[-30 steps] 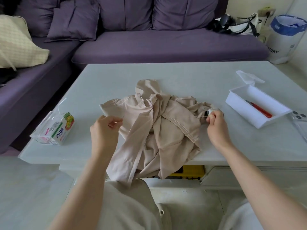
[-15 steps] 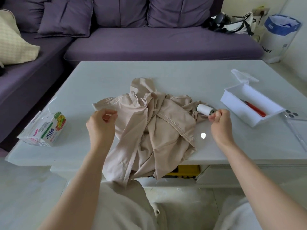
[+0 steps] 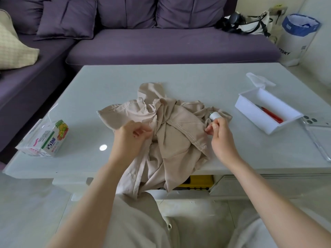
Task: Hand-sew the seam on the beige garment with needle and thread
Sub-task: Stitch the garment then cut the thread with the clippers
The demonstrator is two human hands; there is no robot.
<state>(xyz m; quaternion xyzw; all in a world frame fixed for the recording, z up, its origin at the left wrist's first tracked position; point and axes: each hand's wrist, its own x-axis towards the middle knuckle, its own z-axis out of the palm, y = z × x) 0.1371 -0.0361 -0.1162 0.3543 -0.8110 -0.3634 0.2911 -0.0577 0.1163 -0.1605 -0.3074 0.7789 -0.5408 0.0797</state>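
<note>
A crumpled beige garment (image 3: pixel 166 140) lies on the pale table (image 3: pixel 197 81), its lower part hanging over the near edge. A thin pale thread (image 3: pixel 186 122) runs across it between my two hands. My left hand (image 3: pixel 130 136) rests on the garment's left side and pinches the thread's end between thumb and fingers. My right hand (image 3: pixel 219 133) pinches the thread just below a small white spool (image 3: pixel 214 116) at the garment's right edge. No needle is visible.
A white open box (image 3: pixel 268 111) with a red-handled tool (image 3: pixel 272 116) stands at the right, a phone (image 3: pixel 317 126) beside it. A juice carton pack (image 3: pixel 46 138) sits at the left edge. A purple sofa (image 3: pixel 161 43) lies behind the table.
My left hand has moved right, onto the garment, so the span of thread between my hands is shorter. The right hand stays by the spool.
</note>
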